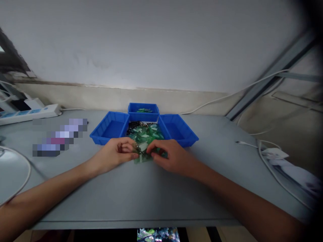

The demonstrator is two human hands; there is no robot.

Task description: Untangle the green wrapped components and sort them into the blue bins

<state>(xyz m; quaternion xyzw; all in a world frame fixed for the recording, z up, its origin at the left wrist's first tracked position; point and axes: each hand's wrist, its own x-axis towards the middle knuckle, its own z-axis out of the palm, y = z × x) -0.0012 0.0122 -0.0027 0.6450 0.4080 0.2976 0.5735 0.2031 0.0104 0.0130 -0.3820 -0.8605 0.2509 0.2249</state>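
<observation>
In the middle of the table, my left hand (113, 155) pinches the left side of a small see-through green packet (143, 147) between thumb and fingers. My right hand (174, 157) closes on its right side, thumb and forefinger together. What lies inside the packet is too small to make out. Just beyond my fingers is a pile of similar green packets (151, 131), along with small dark metallic pieces (135, 125). Blue trays flank the pile: a left tray (101, 137), a right tray (188, 137) and a back tray (143, 116) with a few green packets in it.
A white power strip (30, 116) lies at the far left, near a pixelated object (60, 136). White cables (267, 168) run along the right side by a metal frame (262, 80). A lit screen (158, 234) shows below the table's front edge.
</observation>
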